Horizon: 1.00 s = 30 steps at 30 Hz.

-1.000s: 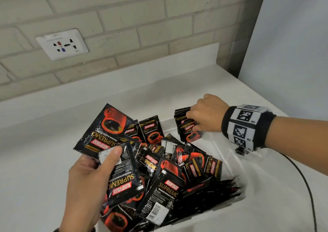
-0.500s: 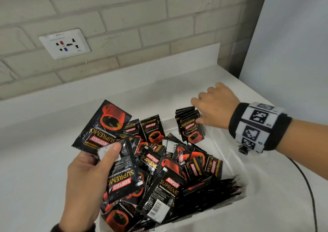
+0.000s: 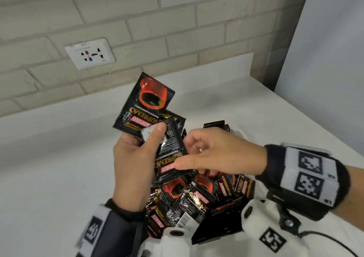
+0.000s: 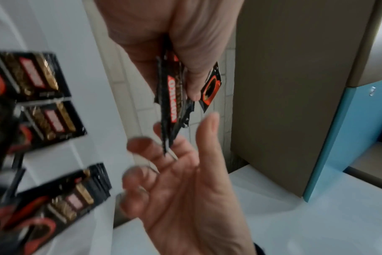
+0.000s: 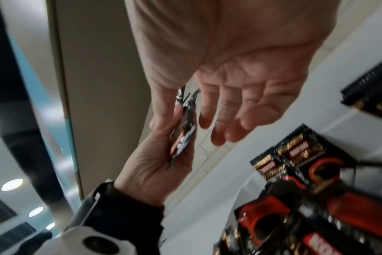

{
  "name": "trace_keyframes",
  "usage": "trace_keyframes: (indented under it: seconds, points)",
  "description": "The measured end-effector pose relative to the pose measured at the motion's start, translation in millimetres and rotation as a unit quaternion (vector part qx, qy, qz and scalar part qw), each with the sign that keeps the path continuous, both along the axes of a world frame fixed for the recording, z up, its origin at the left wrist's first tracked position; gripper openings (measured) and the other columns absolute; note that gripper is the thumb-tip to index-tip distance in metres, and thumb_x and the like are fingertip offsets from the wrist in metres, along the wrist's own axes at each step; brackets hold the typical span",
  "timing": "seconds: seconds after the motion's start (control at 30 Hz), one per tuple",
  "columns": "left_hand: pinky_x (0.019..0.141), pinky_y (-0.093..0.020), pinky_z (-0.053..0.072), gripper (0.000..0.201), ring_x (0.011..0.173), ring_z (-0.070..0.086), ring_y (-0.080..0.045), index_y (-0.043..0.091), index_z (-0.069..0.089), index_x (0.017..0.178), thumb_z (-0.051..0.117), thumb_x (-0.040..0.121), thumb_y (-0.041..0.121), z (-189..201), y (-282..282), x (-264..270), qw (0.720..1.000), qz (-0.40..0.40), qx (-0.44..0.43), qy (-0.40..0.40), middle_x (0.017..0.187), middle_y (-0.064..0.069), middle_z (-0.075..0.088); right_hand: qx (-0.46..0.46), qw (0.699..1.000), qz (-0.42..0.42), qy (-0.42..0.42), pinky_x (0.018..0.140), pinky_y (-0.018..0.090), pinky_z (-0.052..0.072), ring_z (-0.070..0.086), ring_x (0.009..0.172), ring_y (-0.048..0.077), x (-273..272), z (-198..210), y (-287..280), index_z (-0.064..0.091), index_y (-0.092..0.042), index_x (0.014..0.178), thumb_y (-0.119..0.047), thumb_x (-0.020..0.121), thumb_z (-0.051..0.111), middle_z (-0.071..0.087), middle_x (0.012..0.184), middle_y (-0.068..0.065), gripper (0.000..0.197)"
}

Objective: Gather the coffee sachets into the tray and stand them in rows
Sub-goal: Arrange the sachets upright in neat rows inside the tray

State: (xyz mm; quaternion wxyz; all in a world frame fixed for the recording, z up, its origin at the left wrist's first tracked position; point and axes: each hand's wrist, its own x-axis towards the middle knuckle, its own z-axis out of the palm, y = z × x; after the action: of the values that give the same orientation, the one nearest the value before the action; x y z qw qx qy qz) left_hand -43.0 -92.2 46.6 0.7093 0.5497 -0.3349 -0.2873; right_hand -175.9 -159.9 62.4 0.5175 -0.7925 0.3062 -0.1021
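Black sachets (image 3: 151, 119) pinched in left hand (image 3: 134, 168) | right hand (image 3: 220, 154) spread, thumb touching them

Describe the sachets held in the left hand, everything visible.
The held sachets are a small fan of glossy black foil packets with a red cup print and KOPIKO SUPREMO lettering. The left hand pinches them, thumb on the front one, raised above the pile in the tray. The right hand reaches their lower edge with open fingers.
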Motion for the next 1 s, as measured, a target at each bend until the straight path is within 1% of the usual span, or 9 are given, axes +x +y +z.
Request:
trace_keyframes:
  seconds: [0.1,0.27,0.43,0.57,0.63,0.73,0.87,0.93,1.0]
  points:
    - [0.065,-0.032,0.055,0.030,0.075,0.068,-0.019,0.010,0.065,0.095,0.066,0.068,0.022,-3.7,-3.1,-12.2,0.999,-0.019,0.006,0.048,0.085,-0.004,0.072,0.076,0.995,-0.046,-0.054,0.047,0.021,0.049,0.060,0.054,0.011,2.2,-9.8,0.4,0.054,-0.013,0.086,-0.028,0.078,0.068,0.061,0.067,0.000,0.023]
    - [0.070,-0.035,0.057,0.034,0.077,0.069,-0.021,0.010,0.065,0.095,0.057,0.074,0.035,-9.0,0.0,-22.0,0.992,-0.045,0.040,0.110,0.089,-0.009,0.073,0.171,0.978,-0.084,-0.083,0.039,0.014,0.046,0.059,0.044,0.008,-9.5,-19.2,-4.2,0.053,-0.003,0.086,-0.013,0.084,0.063,0.063,0.053,-0.001,0.014]
    - [0.062,-0.031,0.056,0.034,0.063,0.068,-0.016,0.012,0.068,0.082,0.047,0.086,0.038,-12.4,7.7,-23.8,0.985,-0.077,0.081,0.135,0.077,-0.007,0.073,0.192,0.973,-0.089,-0.087,0.045,0.017,0.051,0.061,0.049,0.009,-20.4,-27.4,-1.6,0.057,-0.007,0.084,-0.010,0.086,0.059,0.066,0.064,0.002,0.005]
    - [0.064,-0.033,0.056,0.035,0.062,0.068,-0.017,0.009,0.072,0.073,0.052,0.077,0.037,-16.9,12.5,-23.3,0.983,-0.091,0.102,0.125,0.078,-0.010,0.073,0.213,0.966,-0.108,-0.100,0.047,0.019,0.052,0.063,0.053,0.012,-25.4,-31.1,1.4,0.059,-0.006,0.095,-0.011,0.087,0.057,0.067,0.074,0.007,0.009]
    - [0.058,-0.029,0.057,0.035,0.061,0.068,-0.015,0.006,0.070,0.079,0.053,0.075,0.036,-19.1,15.9,-20.0,0.985,-0.080,0.095,0.123,0.076,-0.009,0.073,0.219,0.964,-0.112,-0.105,0.049,0.020,0.052,0.064,0.059,0.014,-29.7,-32.2,5.0,0.059,-0.008,0.100,-0.012,0.087,0.056,0.068,0.080,0.007,0.014]
    - [0.053,-0.025,0.054,0.038,0.061,0.068,-0.012,0.003,0.062,0.094,0.054,0.073,0.034,-20.8,23.5,-8.8,0.987,-0.042,0.073,0.137,0.074,-0.005,0.073,0.248,0.951,-0.129,-0.132,0.052,0.025,0.055,0.068,0.073,0.020,-42.3,-31.3,7.0,0.055,-0.009,0.108,-0.016,0.078,0.062,0.069,0.096,0.009,0.033]
    - [0.048,-0.017,0.051,0.027,0.054,0.064,-0.005,0.008,0.060,0.082,0.054,0.072,0.033,-17.4,34.7,5.4,0.987,0.009,0.052,0.153,0.065,0.001,0.070,0.338,0.888,-0.197,-0.241,0.060,0.037,0.059,0.069,0.086,0.029,-69.9,-25.2,-3.3,0.056,-0.011,0.112,-0.016,0.072,0.057,0.070,0.102,0.015,0.041]
    - [0.044,-0.014,0.049,0.022,0.048,0.061,-0.003,0.009,0.058,0.078,0.053,0.076,0.031,-15.3,38.4,9.5,0.986,0.032,0.038,0.160,0.056,0.003,0.067,0.373,0.848,-0.232,-0.296,0.057,0.038,0.058,0.070,0.084,0.031,-86.4,-24.7,-11.3,0.065,-0.002,0.102,-0.018,0.057,0.064,0.070,0.100,0.018,0.048]
    - [0.041,-0.013,0.047,0.020,0.045,0.059,-0.002,0.010,0.056,0.076,0.052,0.083,0.028,-14.6,40.8,11.7,0.985,0.048,0.032,0.163,0.051,0.004,0.064,0.368,0.829,-0.265,-0.326,0.052,0.033,0.056,0.069,0.066,0.026,-99.6,-25.6,-18.2,0.074,-0.003,0.077,-0.018,0.036,0.073,0.071,0.088,0.015,0.043]
